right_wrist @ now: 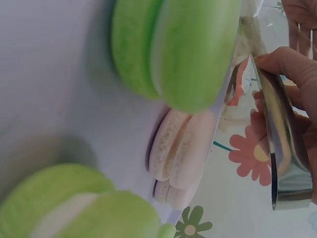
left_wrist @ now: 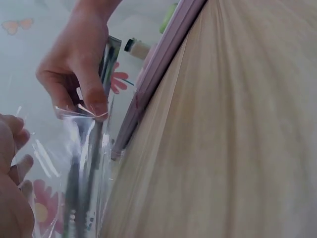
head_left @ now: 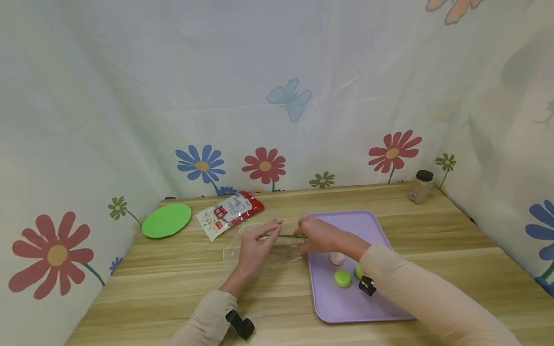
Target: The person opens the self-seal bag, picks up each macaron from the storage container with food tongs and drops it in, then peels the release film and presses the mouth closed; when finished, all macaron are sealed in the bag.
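Note:
My right hand [head_left: 322,234] grips metal tongs [right_wrist: 285,129] by the bent end, thumb on one arm. The tongs' far ends reach inside a clear plastic bag [left_wrist: 74,131], as the left wrist view shows. My left hand [head_left: 253,252] holds this bag at its mouth, over the table left of the purple tray [head_left: 322,305]. On the tray sit green macarons [head_left: 343,278] and pale pink macarons [right_wrist: 181,144], partly under my right forearm in the head view. What lies between the tongs' tips is hard to make out through the shiny film.
A green plate [head_left: 167,220] lies at the back left of the wooden table [head_left: 151,288]. Beside it is a red and white food packet [head_left: 229,214]. A small jar with a black lid [head_left: 421,186] stands at the back right, near the flowered curtain [head_left: 337,72].

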Action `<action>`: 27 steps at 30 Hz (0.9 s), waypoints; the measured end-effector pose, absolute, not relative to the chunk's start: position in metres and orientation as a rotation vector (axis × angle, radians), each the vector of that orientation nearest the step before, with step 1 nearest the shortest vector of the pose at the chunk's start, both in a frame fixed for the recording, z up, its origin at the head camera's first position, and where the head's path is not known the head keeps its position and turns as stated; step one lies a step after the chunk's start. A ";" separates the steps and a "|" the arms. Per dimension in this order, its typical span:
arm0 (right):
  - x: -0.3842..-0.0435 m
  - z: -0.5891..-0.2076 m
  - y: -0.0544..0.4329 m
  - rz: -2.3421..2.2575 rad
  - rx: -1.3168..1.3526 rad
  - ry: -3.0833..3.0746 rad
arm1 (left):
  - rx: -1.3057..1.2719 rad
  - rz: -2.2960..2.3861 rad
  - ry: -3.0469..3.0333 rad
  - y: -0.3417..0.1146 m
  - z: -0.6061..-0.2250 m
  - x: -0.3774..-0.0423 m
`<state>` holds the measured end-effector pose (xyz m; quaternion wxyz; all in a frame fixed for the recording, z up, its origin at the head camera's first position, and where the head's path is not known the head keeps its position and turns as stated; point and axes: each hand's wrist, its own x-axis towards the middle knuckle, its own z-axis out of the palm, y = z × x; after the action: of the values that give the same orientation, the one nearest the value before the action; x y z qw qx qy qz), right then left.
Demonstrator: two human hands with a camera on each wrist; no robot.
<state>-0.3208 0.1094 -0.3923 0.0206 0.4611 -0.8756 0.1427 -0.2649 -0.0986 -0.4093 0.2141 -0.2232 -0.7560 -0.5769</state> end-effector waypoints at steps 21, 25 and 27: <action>-0.323 -0.395 0.107 0.400 1.334 -2.653 | -0.492 -1.730 -2.159 -0.101 -0.407 -0.267; -0.319 -0.394 0.109 0.487 1.368 -2.631 | -0.465 -1.747 -2.178 -0.103 -0.420 -0.277; -0.319 -0.394 0.109 0.525 1.389 -2.606 | -0.455 -1.759 -2.170 -0.105 -0.428 -0.283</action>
<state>-0.3188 0.1086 -0.3937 0.0711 0.4619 -0.8667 0.1746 -0.2827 -0.1046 -0.4275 0.1549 -0.1589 -0.7575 -0.6140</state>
